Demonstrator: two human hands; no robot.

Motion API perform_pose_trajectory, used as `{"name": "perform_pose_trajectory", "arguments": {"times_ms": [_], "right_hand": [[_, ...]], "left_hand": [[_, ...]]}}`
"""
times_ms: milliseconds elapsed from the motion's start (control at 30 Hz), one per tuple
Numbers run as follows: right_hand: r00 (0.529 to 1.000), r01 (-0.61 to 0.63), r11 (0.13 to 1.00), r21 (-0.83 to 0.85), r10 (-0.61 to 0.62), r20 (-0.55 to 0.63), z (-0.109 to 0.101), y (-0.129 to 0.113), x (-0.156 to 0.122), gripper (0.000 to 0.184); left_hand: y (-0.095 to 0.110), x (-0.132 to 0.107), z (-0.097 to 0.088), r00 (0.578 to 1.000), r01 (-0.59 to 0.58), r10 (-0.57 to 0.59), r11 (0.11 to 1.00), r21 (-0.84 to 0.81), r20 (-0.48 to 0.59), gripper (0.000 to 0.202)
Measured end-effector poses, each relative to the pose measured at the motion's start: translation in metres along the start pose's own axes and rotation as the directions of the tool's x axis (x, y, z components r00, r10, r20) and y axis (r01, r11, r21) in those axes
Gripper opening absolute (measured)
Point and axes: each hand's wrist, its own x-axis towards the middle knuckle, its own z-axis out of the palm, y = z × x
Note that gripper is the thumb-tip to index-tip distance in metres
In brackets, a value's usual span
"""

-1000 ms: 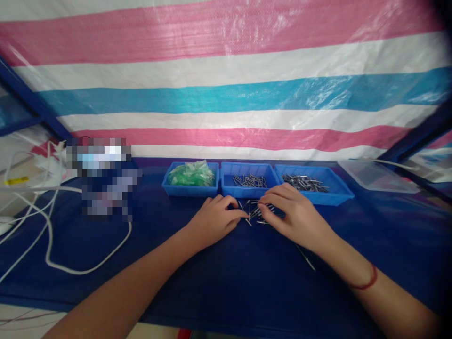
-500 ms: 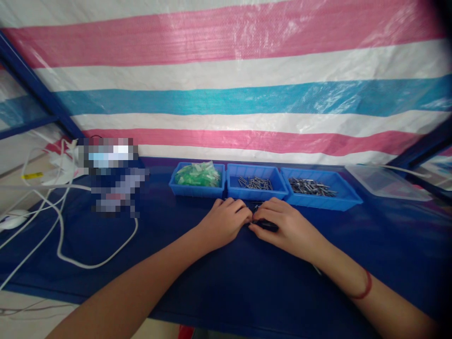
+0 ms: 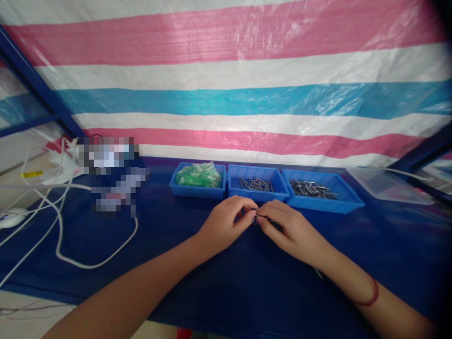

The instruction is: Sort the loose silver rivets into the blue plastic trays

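Observation:
My left hand (image 3: 226, 223) and my right hand (image 3: 291, 228) meet fingertip to fingertip just above the dark blue table (image 3: 197, 278), in front of the middle blue tray (image 3: 257, 184). Both are curled in a pinch on small metal pins (image 3: 257, 216) held between them. The right hand also seems to hold a dark thin piece. A loose pile of pins on the cloth is mostly hidden behind the hands. The middle tray holds several short metal pins.
A blue tray of green plastic parts (image 3: 198, 176) stands at the left of the row. A blue tray of metal pins (image 3: 319, 190) stands at the right. A clear lid (image 3: 386, 184) lies far right. White cables (image 3: 60, 235) loop at the left beside a blurred-out object (image 3: 111, 174).
Both hands have lifted off the cloth and come together, fingertips now pinching pins between them. The view shifted slightly right and down.

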Motion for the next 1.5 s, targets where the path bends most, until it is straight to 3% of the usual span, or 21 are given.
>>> {"name": "perform_pose_trajectory", "arguments": {"times_ms": [167, 333, 533, 767, 967, 1067, 1133, 1200, 1300, 1433, 1500], "right_hand": [[1.0, -0.026, 0.999, 0.045, 0.026, -0.007, 0.002, 0.0, 0.001, 0.02], [0.996, -0.072, 0.987, 0.143, 0.078, -0.037, 0.005, -0.001, 0.001, 0.022], [0.996, -0.082, 0.984, 0.157, 0.086, -0.02, 0.005, -0.003, 0.001, 0.021], [0.974, -0.152, 0.972, 0.181, 0.178, -0.142, 0.006, 0.005, -0.002, 0.015], [0.967, -0.109, 0.979, 0.172, 0.144, -0.209, -0.003, 0.004, -0.001, 0.013], [0.958, -0.085, 0.993, 0.078, 0.103, -0.267, -0.017, 0.007, -0.002, 0.013], [0.928, -0.125, 0.991, -0.044, 0.102, -0.358, -0.03, 0.013, -0.004, 0.014], [0.883, -0.226, 0.957, -0.184, 0.121, -0.454, -0.046, 0.024, -0.008, 0.015], [0.819, -0.412, 0.842, -0.347, 0.175, -0.546, -0.067, 0.045, -0.018, 0.022], [0.81, -0.521, 0.692, -0.499, 0.216, -0.546, -0.081, 0.073, -0.03, 0.03], [0.814, -0.527, 0.661, -0.534, 0.211, -0.541, -0.081, 0.079, -0.031, 0.031]], "left_hand": [[-0.003, -0.001, 0.008, 0.975, 0.196, -0.217, 0.94, -0.28, -0.044, 0.017], [-0.004, 0.0, 0.009, 0.957, 0.256, -0.291, 0.858, -0.444, -0.012, 0.017], [-0.003, 0.0, 0.006, 0.965, 0.226, -0.262, 0.851, -0.475, -0.009, 0.013], [-0.005, 0.001, 0.005, 0.965, 0.234, -0.262, 0.896, -0.378, -0.022, 0.015], [-0.003, 0.0, 0.001, 0.982, 0.178, -0.185, 0.973, -0.15, -0.034, 0.018], [0.001, 0.0, -0.006, 0.999, 0.049, -0.051, 0.985, 0.165, 0.011, 0.02], [0.005, -0.001, -0.013, 0.996, -0.032, -0.004, 0.916, 0.399, 0.088, 0.023], [0.009, -0.002, -0.021, 0.99, -0.055, -0.03, 0.817, 0.574, 0.138, 0.023], [0.013, -0.006, -0.03, 0.979, -0.011, -0.136, 0.706, 0.708, 0.152, 0.024], [0.01, -0.009, -0.035, 0.939, 0.023, -0.271, 0.668, 0.744, 0.214, 0.024], [0.007, -0.009, -0.036, 0.921, 0.024, -0.301, 0.676, 0.736, 0.246, 0.021]]}}
